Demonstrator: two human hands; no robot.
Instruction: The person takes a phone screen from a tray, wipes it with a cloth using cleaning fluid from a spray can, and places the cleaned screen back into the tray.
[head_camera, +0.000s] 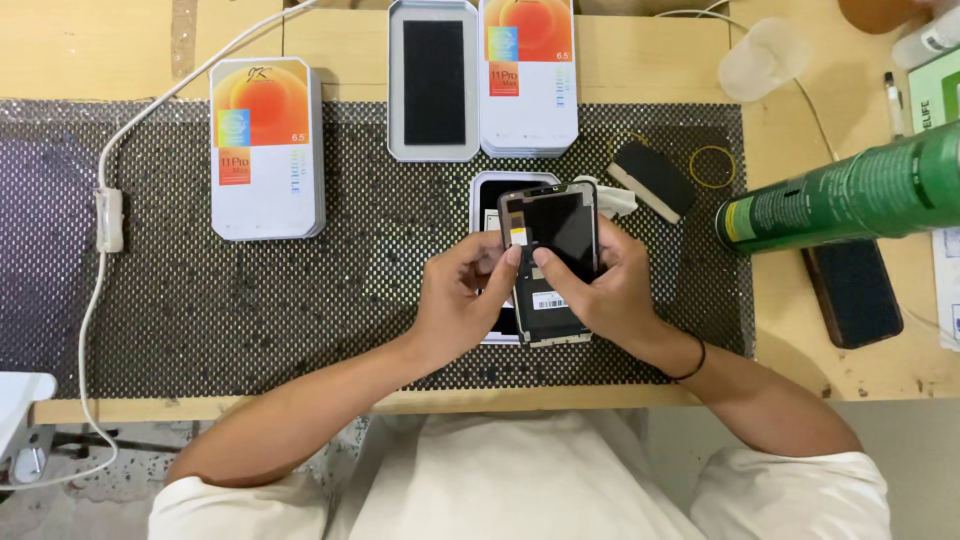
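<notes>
While we've got the phone screen panel (553, 262) up off the mat, both hands are pinched on it: left hand (462, 300) grips the left edge, thumb tip on the glass near the small yellow tab, and right hand (612, 290) wraps the right edge with its thumb meeting the other near the middle. The panel sits just above the open white tray (486, 190) on the perforated black mat (300, 300), tilted a little toward us.

For handling this well, we'd say keep the pressure on the frame edges, not the dark glass, and definitely not on the flex end at the bottom where the white sticker is. Keep it low over the mat so a slip costs nothing. We'd also watch the green cylinder (840, 195) lying off to the right, and the dark phone (853, 292) beside it, so an elbow doesn't knock them. Sealed boxes (267, 148) sit well apart up left, fine where they are.
</notes>
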